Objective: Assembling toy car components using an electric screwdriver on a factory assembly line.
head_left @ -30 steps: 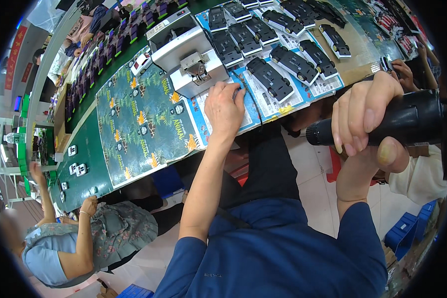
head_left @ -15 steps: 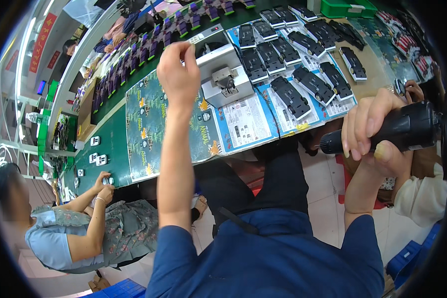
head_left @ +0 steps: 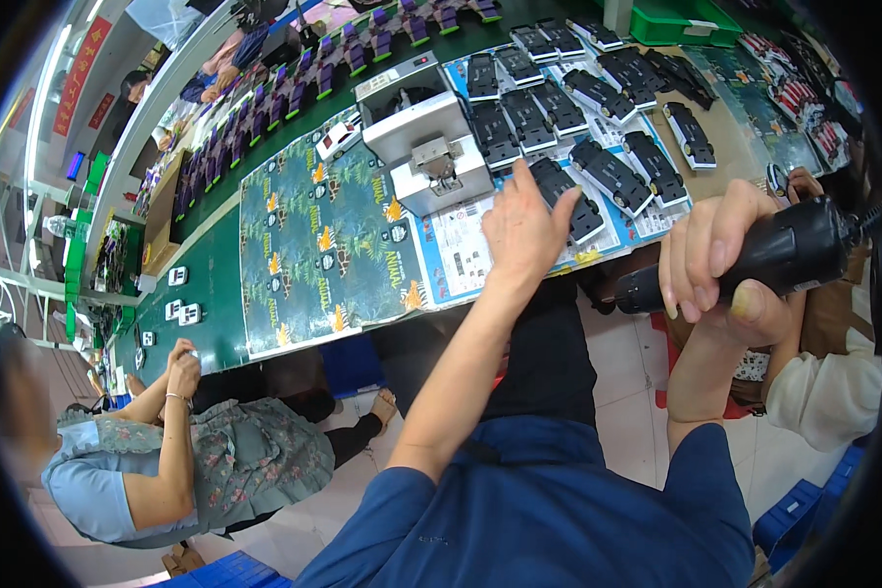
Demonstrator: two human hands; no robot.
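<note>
My right hand [head_left: 725, 260] is wrapped round a black electric screwdriver [head_left: 794, 250], its tip pointing left, in the air off the table's front edge. My left hand [head_left: 521, 230] reaches over the front of the table, fingers stretched and thumb apart, with nothing in it. Its fingertips are at the near-left toy car [head_left: 580, 208], which lies with its black underside up; whether they touch it I cannot tell. Several more upturned toy cars [head_left: 612, 176] with white bodies lie in rows beyond. Left of my left hand stands a silver box-shaped screw feeder [head_left: 441, 162].
A white toy car [head_left: 337, 137] lies left of the feeder on the printed sheets [head_left: 314, 235]. Purple-and-green toys [head_left: 323, 73] line the back, with a green bin [head_left: 686, 24] at the far right. A person [head_left: 157, 441] sits at the left; another person's sleeve [head_left: 823, 392] is at the right.
My left hand has moved from beside the feeder rightward to the toy cars, and its closed fingers have opened. The right hand keeps the screwdriver, almost unmoved. The white car left of the feeder is now uncovered.
</note>
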